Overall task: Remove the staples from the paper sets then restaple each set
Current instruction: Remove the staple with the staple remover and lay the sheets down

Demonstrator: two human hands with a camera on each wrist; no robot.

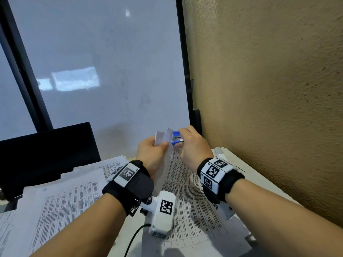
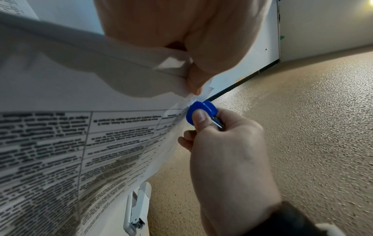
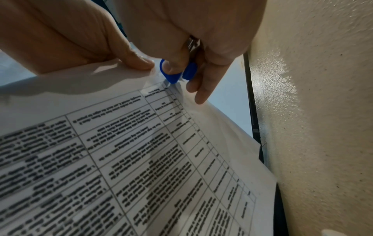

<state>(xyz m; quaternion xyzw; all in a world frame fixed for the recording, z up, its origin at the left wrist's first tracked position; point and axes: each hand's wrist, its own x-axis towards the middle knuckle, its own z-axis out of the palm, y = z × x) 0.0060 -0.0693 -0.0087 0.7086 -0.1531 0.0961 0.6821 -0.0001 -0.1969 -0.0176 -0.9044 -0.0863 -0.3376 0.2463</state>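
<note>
Left hand (image 1: 151,153): pinches the lifted corner of the paper set (image 1: 182,184).
Right hand (image 1: 191,143): squeezes the blue staple remover (image 1: 176,138) against that corner.
Stapler (image 2: 137,207): lies beside the sheets.

Both forearms are bare, no sleeves. Each wrist carries a black fabric strap (image 1: 130,184) wrapped round it, with white plates printed in black square-code markers on top (image 1: 213,170). The left plate bears one marker (image 1: 127,173); the right band shows several side by side. Under the left wrist hangs a white boxy camera unit (image 1: 163,212) with its own marker, a metal screw at its bracket, and a black cable (image 1: 133,240) trailing from it.
</note>
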